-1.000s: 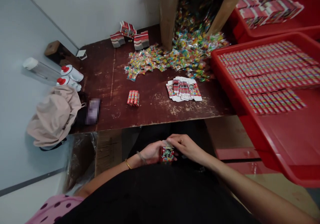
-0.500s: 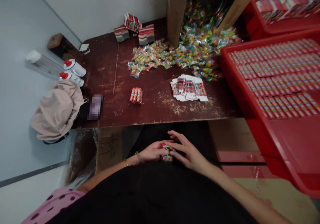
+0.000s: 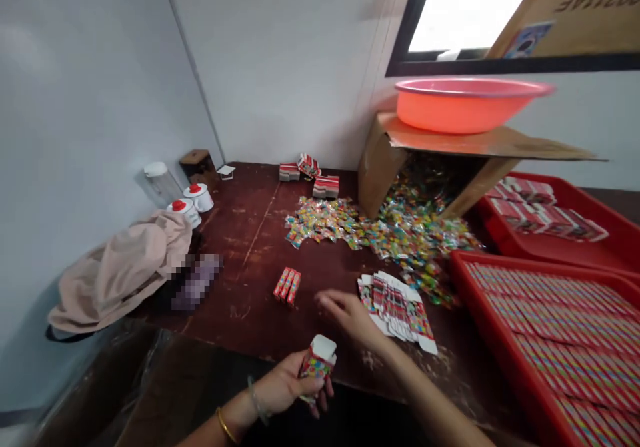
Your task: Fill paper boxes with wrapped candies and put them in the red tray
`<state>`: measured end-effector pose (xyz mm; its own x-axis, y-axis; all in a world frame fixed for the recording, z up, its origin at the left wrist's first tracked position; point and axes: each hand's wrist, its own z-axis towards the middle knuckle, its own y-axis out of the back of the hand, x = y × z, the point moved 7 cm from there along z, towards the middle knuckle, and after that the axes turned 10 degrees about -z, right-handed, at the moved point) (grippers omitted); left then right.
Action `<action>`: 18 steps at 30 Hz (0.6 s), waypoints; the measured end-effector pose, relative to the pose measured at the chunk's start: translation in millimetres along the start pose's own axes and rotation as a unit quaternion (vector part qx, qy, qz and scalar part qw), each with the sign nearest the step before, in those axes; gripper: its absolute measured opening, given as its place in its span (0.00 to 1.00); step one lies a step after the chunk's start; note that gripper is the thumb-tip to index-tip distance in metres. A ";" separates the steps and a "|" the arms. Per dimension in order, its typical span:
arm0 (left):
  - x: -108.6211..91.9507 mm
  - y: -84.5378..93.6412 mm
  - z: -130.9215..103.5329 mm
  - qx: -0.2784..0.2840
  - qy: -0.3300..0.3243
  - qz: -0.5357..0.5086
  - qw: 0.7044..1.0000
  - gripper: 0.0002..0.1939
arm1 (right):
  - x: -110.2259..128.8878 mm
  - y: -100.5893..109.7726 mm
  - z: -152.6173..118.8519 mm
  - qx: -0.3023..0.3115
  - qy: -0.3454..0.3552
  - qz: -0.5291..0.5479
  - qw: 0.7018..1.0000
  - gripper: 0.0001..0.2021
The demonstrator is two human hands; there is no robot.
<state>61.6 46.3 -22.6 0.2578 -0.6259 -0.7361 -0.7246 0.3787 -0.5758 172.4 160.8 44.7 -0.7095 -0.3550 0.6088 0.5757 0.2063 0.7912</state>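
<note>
My left hand [image 3: 285,387] is closed around a small red candy box [image 3: 318,366], held upright near the table's front edge with its white top flap raised. Above the table, my right hand [image 3: 353,318] reaches forward with its fingers stretched out, and I see nothing in it. To its left stand several small red boxes [image 3: 287,286] side by side. A spread pile of flattened cartons [image 3: 399,308] lies just to its right. Further back are wrapped candies [image 3: 325,219], strewn across the brown table [image 3: 240,260].
A cardboard box [image 3: 374,167] spilling candies supports a pink basin [image 3: 450,110]. Red trays [image 3: 493,340] at right hold rows of boxes. More carton stacks [image 3: 326,187] stand by the wall. Two white mugs [image 3: 199,197] and a beige cloth bag [image 3: 120,270] are at left.
The view has tilted up. Both hands have risen from my lap: the left carries the box with its flap up, and the right has left the box and moved forward over the table.
</note>
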 end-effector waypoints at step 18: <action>-12.1 46.8 -7.5 -0.138 -0.028 -0.052 0.989 0.30 | -45.1 -42.9 -31.7 -0.127 -0.064 -0.123 0.982 0.14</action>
<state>19.8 66.5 -37.9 0.3689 -0.6106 -0.7008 -0.8375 0.1086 -0.5355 192.5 139.0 -18.6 -0.8758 -0.2449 0.4159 0.4514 -0.1109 0.8854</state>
